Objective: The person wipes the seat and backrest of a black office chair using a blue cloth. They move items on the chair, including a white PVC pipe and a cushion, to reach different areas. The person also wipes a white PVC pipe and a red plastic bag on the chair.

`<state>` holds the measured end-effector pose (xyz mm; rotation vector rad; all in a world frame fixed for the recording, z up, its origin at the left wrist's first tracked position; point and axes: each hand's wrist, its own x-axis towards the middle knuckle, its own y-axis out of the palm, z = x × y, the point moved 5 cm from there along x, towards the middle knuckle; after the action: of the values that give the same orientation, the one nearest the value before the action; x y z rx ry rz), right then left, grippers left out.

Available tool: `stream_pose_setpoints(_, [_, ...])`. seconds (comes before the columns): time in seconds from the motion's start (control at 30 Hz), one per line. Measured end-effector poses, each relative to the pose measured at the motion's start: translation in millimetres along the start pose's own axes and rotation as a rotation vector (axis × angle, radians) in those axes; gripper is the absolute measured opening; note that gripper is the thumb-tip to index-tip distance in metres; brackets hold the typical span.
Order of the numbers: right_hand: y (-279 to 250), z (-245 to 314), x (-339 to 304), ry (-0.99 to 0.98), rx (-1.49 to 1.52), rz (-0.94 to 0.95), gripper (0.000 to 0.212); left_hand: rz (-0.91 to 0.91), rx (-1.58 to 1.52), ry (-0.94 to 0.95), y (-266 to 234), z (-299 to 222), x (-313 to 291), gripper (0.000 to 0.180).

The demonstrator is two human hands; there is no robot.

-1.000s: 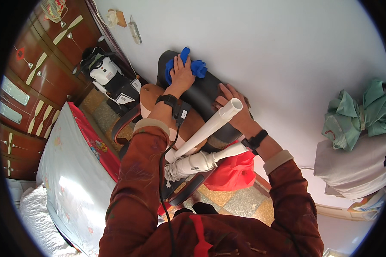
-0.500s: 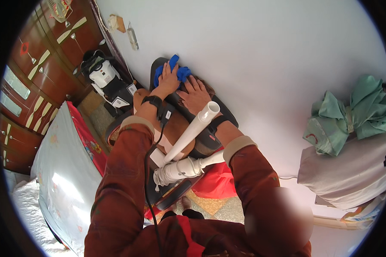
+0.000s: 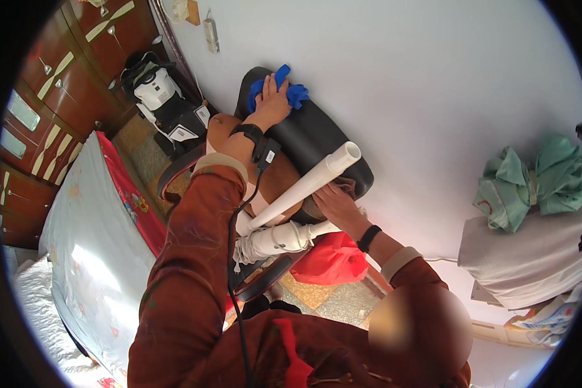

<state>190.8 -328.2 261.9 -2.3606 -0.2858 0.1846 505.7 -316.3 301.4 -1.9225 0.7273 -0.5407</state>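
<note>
A bunched blue cloth (image 3: pixel 296 96) lies against the upper part of a black padded chair back (image 3: pixel 310 132). My left hand (image 3: pixel 271 105) presses on it from above, fingers curled over its folds. Lower down, by the lower right end of the black pad, my right hand (image 3: pixel 336 205) holds a brownish cloth (image 3: pixel 346 185), its fingers partly hidden. Between my arms, a long white tube (image 3: pixel 304 184) slants over the chair. Below it lies a thicker white piece (image 3: pixel 275 239) wrapped with cord, and a brown rounded thing (image 3: pixel 275 171) sits behind the tube.
A curved dark armrest (image 3: pixel 262 279) stands close to me, beside a red bag (image 3: pixel 333 258). A bed with a pale cover (image 3: pixel 87 239) is at the left. A white and black machine (image 3: pixel 155 94) stands before brown cabinets (image 3: pixel 71 97). Green cloth (image 3: pixel 530 184) tops a covered stack at the right.
My right hand has slid down along the black pad, away from my left hand, with the brownish cloth. The left hand stays on the blue cloth. The view has shifted slightly.
</note>
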Motion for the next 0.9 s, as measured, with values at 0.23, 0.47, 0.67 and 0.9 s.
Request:
stream_pose_setpoints(0.23, [67,25,87,0.053,-0.301,0.041,0.05,-0.053,0.013,0.03,0,-4,-6,0.085])
stream_pose_setpoints(0.47, [96,46,135,-0.135,-0.714,0.017,0.04,-0.051,0.005,0.011,-2,-5,-5,0.086])
stream_pose_setpoints(0.67, [13,-11,45,0.196,0.333,-0.184,0.049,-0.046,-0.006,0.012,-2,-3,-5,0.08])
stream_pose_setpoints(0.9, [-36,-78,-6,0.355,0.614,-0.263,0.042,-0.079,0.03,0.046,3,-3,-5,0.083])
